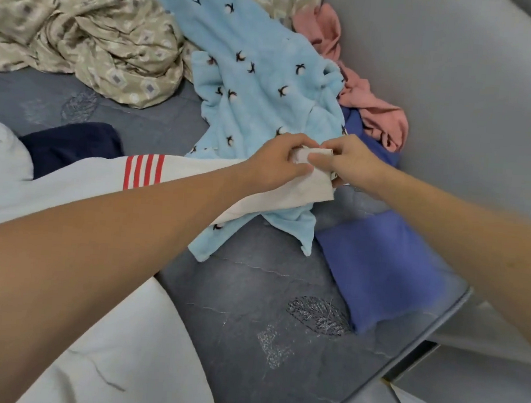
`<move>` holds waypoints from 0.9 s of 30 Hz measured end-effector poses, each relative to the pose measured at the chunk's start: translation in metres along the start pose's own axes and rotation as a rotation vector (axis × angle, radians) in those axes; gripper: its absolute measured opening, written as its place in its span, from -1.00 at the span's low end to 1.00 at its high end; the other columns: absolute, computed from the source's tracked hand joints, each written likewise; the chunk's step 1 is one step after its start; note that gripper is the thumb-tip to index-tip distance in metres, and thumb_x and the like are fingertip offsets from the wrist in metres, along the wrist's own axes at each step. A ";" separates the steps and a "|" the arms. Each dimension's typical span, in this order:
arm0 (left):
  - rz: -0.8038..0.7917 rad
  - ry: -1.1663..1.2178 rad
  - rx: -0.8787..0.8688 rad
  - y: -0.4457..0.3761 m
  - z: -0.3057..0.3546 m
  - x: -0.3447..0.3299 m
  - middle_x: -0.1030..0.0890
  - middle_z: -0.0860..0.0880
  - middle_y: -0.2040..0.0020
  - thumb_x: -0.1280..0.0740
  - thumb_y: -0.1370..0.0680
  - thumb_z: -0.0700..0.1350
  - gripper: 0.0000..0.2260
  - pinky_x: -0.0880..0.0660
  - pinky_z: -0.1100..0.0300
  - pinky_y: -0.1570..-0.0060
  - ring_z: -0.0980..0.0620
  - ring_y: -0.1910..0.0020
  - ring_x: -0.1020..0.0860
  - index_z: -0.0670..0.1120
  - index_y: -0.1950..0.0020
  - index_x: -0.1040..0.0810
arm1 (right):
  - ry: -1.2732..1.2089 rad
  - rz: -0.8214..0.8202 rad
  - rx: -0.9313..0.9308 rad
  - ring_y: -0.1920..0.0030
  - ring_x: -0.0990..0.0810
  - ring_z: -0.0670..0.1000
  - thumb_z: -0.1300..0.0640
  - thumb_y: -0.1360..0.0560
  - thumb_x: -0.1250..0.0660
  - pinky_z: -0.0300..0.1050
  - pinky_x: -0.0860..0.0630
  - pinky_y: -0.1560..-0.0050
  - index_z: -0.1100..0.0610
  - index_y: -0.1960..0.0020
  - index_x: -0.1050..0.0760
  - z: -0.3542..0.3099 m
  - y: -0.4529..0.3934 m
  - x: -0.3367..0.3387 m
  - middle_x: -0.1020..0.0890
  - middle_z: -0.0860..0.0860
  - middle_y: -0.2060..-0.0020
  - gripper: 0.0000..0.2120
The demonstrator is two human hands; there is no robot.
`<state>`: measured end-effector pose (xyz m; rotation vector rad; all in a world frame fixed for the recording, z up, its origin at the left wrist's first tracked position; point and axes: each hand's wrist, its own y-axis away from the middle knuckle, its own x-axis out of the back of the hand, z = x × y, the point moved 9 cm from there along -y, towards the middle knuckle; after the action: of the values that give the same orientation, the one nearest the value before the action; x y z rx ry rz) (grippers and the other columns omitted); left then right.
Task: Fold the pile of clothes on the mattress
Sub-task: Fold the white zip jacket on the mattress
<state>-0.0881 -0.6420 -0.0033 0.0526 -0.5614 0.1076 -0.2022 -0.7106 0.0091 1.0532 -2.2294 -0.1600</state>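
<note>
- Head view shows us both hands meeting over the mattress [282, 298], near its far right side, where the unfolded clothes lie heaped against the wall [457, 89].
- Our left hand [276, 164] and right hand [353, 163] both pinch the end of a white garment [196, 176]. Fingers [317, 157] are curled round the cloth, with a small bunch of it held between the two hands.
- This white piece has a band of red stripes [144, 171] and trails back under our left arm toward the near left edge of the mattress.
- Beneath our hands lies a light blue fleece garment [254, 82] with small dark motifs, and a pink garment [369, 111] is crumpled just beyond it against the wall.
- A blue cloth [379, 267] lies flat by the right edge, and a navy piece [71, 144] sits to the left.
- We judge the step in hand to be finding the hem or cuff of the white garment, so folding has barely begun.
- Next we would need to draw it clear of the fleece, spread it flat on bare mattress and square its edges.
</note>
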 end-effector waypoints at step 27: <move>0.446 0.373 0.387 0.077 -0.068 0.058 -0.62 -0.27 0.22 -0.39 -0.63 -0.12 -0.84 -0.68 -0.19 0.15 -0.24 0.15 -0.65 -0.21 0.03 -0.62 | 0.112 -0.075 0.279 0.33 -0.43 -0.03 0.11 -0.54 -0.51 -0.13 -0.42 0.21 0.23 0.18 -0.58 -0.066 -0.059 -0.053 -0.51 0.05 0.36 -0.77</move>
<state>-0.0129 -0.5550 -0.0283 0.2781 -0.1644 0.6475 -0.0992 -0.7006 0.0114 1.2615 -2.1527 0.1797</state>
